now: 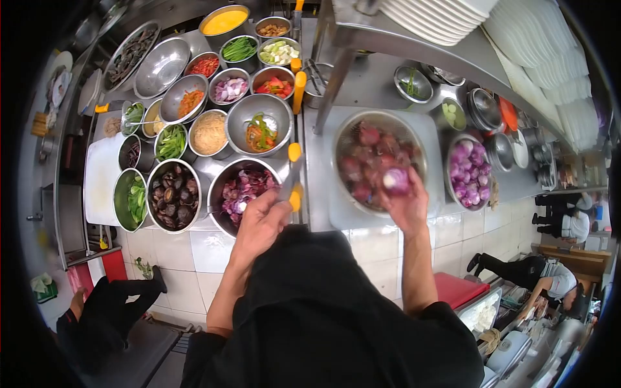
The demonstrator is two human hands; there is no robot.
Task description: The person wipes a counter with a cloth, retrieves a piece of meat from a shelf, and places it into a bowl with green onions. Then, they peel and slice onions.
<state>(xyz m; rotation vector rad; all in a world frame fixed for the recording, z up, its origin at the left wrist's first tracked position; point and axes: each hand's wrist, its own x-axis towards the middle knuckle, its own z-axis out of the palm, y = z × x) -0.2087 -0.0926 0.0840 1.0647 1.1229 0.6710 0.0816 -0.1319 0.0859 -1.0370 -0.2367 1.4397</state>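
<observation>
My left hand (262,221) is closed around a knife (291,176), its blade pointing up and away from me. It is beside a steel pot (217,216) of red onion skins (242,191). My right hand (409,204) grips a red onion (396,180) with a pale, cut-looking end facing up. That hand is over the near rim of a large steel bowl (337,165) of unpeeled red onions (375,139), which look blurred. To its right, another bowl (449,184) holds peeled purple onions (469,169).
Pots of mushrooms (173,197), greens (137,200) and other chopped vegetables crowd the left counter. A steel shelf (401,35) with stacked white plates (433,19) overhangs the right side. Other people (123,310) (543,271) are in the kitchen.
</observation>
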